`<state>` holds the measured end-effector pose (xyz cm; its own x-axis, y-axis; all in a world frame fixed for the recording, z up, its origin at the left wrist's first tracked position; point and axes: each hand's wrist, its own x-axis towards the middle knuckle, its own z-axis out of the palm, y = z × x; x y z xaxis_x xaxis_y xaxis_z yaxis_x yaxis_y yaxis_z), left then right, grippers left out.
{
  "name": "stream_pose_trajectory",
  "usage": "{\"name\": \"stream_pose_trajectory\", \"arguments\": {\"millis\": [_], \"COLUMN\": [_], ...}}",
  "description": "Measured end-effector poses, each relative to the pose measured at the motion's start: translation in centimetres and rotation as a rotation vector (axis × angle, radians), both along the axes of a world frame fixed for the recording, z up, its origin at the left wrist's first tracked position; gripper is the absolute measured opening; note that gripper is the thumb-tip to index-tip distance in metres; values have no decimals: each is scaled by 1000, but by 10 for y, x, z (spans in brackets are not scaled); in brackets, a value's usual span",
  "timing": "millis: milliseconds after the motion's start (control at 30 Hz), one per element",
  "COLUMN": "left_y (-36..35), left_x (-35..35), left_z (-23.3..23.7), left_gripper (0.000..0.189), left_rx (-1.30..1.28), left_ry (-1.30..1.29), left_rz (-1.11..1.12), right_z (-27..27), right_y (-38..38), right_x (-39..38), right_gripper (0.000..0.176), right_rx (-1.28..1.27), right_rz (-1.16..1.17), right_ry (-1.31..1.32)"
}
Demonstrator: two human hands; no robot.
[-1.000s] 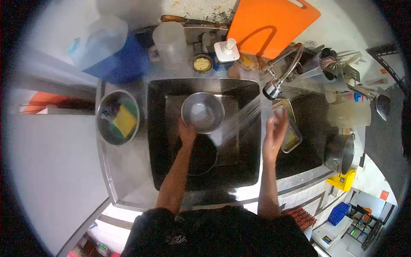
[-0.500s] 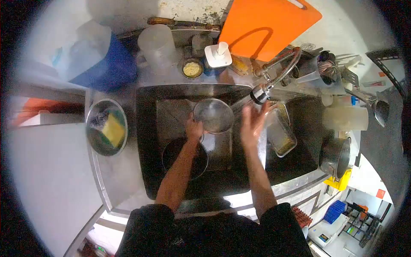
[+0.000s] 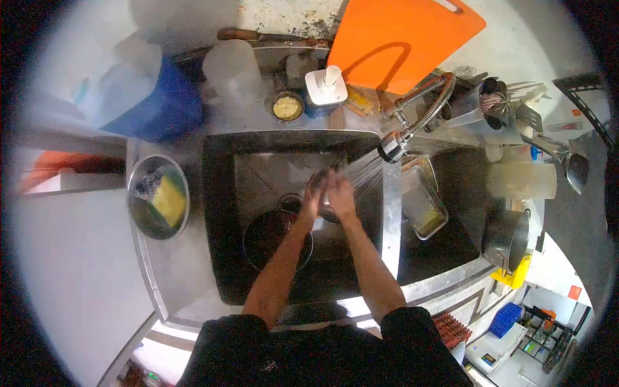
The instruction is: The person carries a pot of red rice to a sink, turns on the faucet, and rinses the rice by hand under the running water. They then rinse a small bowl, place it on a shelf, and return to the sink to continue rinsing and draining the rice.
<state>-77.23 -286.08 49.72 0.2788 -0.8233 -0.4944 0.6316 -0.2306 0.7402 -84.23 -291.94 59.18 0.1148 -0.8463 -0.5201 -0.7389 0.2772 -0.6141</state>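
In the left sink basin (image 3: 216, 213), my left hand (image 3: 314, 198) grips the near left side of a small round metal bowl (image 3: 330, 211). My right hand (image 3: 340, 193) is closed around the bowl's other side, its fingers blurred by motion. Most of the bowl is hidden behind both hands, and it looks tilted. Water sprays down onto the hands and bowl from the faucet's spray head (image 3: 391, 148). A dark round pan (image 3: 277, 242) lies on the basin floor, below my left forearm.
A metal bowl with a yellow sponge (image 3: 169, 200) stands left of the sink. The right basin holds a rectangular metal tray (image 3: 425, 206). Behind stand a soap pump (image 3: 325, 87), a clear plastic container (image 3: 233, 74) and an orange cutting board (image 3: 403, 45). A pot (image 3: 506, 238) is at right.
My right hand has moved left and down from beside the spray head to the bowl. The bowl has tilted and shifted slightly toward me. Water now clearly sprays on it.
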Motion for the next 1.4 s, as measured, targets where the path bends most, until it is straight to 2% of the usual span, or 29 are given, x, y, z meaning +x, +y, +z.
{"name": "stream_pose_trajectory", "arguments": {"millis": [67, 100, 200, 233, 333, 400, 467, 500, 567, 600, 633, 667, 700, 733, 767, 800, 867, 900, 933, 967, 1000, 1033, 1100, 1133, 1167, 1200, 1267, 1300, 1400], "left_y": [-1, 3, 0, -2, -5, -10, -12, -8, -2, 2, 5, 6, 7, 8, 9, 12, 17, 18, 19, 16, 11, 6, 0, 6, 12, 8, 3, -2, -6], "left_x": [5, 10, 17, 12, 18, 36, 41, 38, 17, 21, 30, 33, 37, 40, 38, 29, 3, -1, -4, 4, 10, 31, 26, 12, -1, 1, 16, 21, 16], "left_z": [-4, -16, -30, -8, -3, -10, 16, 22, 32, 38, 44, 38, 28, 15, -2, -34, -110, -122, -131, -130, -123, -30, -50, -71, -92, -78, -10, 3, -38], "left_gripper": [73, 76, 80, 77, 75, 77, 77, 72, 58, 58, 47, 43, 41, 40, 32, 32, 32, 32, 32, 33, 34, 35, 34, 31, 28, 28, 32, 34, 38], "left_rx": [86, 37, 115, 113, -202, 67, -28, 166, 165, 167, 229, 289, 356, 427, 364, 334, 236, 197, 161, 219, 277, 257, 244, 201, 162, 159, 241, 280, 223], "left_ry": [50, 268, 497, 161, -373, 445, 438, 297, -319, -319, -389, -250, -111, 20, -87, -140, -364, -447, -532, -401, -270, -504, -629, -721, -817, -817, -844, -858, -1102], "left_rz": [-50, -80, -128, -166, -173, -196, -181, -221, -151, -152, -203, -196, -179, -156, -147, -144, -112, -104, -93, -155, -216, -275, -272, -238, -202, -201, -315, -370, -490], "right_z": [12, -19, 11, -4, -17, 9, 30, 30, 25, 19, 13, 7, 16, 32, 42, 38, 14, -2, -26, -37, -23, 7, 33, 23, 5, -10, -12, -11, -12], "right_y": [12, 30, 21, 21, 29, 43, 40, 40, 29, 32, 35, 37, 41, 45, 47, 52, 58, 61, 60, 58, 53, 44, 35, 41, 46, 45, 41, 42, 53], "right_x": [5, -8, -7, -8, -3, -14, -17, -15, -4, -8, -14, -20, -23, -25, -25, -23, -21, -24, -33, -41, -49, -57, -61, -57, -48, -43, -58, -63, -67], "right_gripper": [58, 55, 48, 42, 33, 29, 26, 26, 28, 28, 32, 36, 36, 42, 49, 49, 55, 57, 60, 64, 64, 68, 77, 77, 75, 73, 75, 77, 82], "right_rx": [-57, -323, -126, -160, -286, -408, -308, -305, -148, -146, -234, -322, -323, -593, -853, -851, -831, -821, -644, -461, -465, -134, 122, 129, -274, -679, -656, -505, -180], "right_rz": [147, 445, 469, 386, 463, 611, 771, 772, 748, 748, 763, 772, 776, 559, 327, 330, -70, -206, -281, -349, -351, -402, -305, -307, -263, -208, -154, -204, -300], "right_ry": [-83, 122, 109, 154, 122, 103, 136, 135, 336, 335, 139, -58, -57, 2, 58, 57, 32, 18, -223, -460, -458, -521, -516, -510, -417, -315, -317, -408, -574]}}
